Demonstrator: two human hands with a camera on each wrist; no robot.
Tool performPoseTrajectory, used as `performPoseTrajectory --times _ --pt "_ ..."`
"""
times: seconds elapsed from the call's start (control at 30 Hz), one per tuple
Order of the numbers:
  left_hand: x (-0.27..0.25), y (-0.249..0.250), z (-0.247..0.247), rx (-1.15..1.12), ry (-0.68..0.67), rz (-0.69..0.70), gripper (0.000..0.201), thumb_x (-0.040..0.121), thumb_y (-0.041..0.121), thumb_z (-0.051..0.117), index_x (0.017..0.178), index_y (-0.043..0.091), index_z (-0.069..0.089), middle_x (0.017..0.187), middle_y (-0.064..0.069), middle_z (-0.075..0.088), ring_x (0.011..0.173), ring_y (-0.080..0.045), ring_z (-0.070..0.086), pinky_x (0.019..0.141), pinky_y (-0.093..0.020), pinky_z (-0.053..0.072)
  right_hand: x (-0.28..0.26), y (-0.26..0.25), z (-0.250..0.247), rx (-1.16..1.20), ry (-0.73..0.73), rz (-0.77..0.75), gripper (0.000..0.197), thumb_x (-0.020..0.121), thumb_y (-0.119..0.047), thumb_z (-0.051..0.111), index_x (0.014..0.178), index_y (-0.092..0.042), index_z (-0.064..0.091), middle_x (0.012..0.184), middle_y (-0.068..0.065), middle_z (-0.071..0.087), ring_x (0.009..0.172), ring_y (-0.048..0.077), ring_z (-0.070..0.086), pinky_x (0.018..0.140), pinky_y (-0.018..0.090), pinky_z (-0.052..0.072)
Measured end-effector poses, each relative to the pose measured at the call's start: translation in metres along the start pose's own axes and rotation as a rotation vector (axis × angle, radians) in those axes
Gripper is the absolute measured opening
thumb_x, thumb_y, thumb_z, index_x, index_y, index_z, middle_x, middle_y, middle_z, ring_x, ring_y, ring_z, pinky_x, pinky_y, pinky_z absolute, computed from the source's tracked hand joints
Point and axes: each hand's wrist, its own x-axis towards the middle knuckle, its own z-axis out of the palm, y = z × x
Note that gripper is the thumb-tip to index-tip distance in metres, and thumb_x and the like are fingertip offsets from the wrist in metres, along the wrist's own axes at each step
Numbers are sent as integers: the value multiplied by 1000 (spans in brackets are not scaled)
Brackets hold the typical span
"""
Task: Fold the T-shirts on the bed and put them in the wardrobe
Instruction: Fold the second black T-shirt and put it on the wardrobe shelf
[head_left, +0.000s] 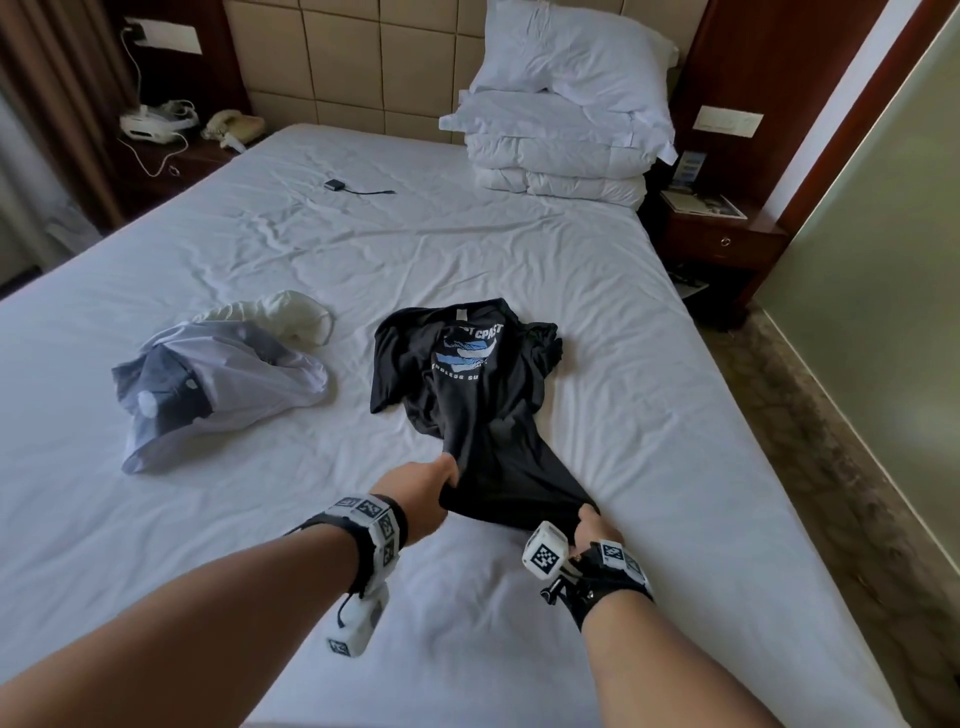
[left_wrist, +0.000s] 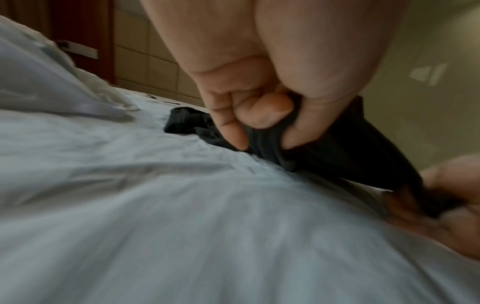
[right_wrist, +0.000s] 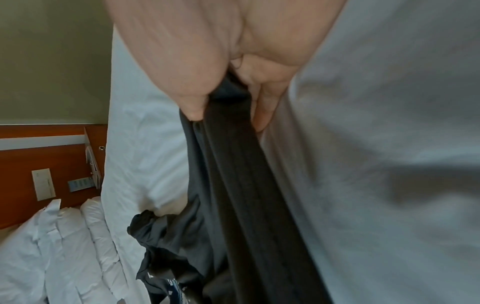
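Note:
A black T-shirt (head_left: 483, 395) with a blue and white print lies crumpled on the white bed (head_left: 467, 239), collar toward the headboard. My left hand (head_left: 441, 480) grips the shirt's bottom hem on the left, thumb and fingers (left_wrist: 262, 115) curled round the black T-shirt (left_wrist: 337, 156). My right hand (head_left: 592, 525) pinches the hem on the right; in the right wrist view the right hand (right_wrist: 223, 96) clamps the bunched black T-shirt (right_wrist: 233, 164). The hem is stretched between both hands, a little off the sheet. A pale lilac T-shirt (head_left: 223, 384) lies rumpled to the left, with a cream garment (head_left: 291, 314) behind it.
Folded white duvets and a pillow (head_left: 566, 114) are stacked at the head on the right. A small black device with a cable (head_left: 337, 184) lies mid-bed. Nightstands stand at both sides of the headboard, the right one (head_left: 722, 239) near the bed's edge. Carpeted floor (head_left: 810, 441) runs along the right.

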Motion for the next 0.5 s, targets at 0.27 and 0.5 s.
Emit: performPoseTrajectory --times 0.27,0.5 --pt "-24 -22 -3 64 228 -151 27 93 26 48 111 38 65 115 8 52 109 -20 52 79 -33 45 -13 23 -11 204 -15 -15 49 109 -21 33 153 2 32 155 26 38 136 43 46 53 29 49" --pt "-21 -20 -3 -629 237 -292 21 92 13 43 95 24 61 96 -3 68 71 -20 71 60 -35 56 -21 30 -19 248 -25 -38 50 101 -15 55 146 -1 41 147 21 47 99 35 59 67 39 55"
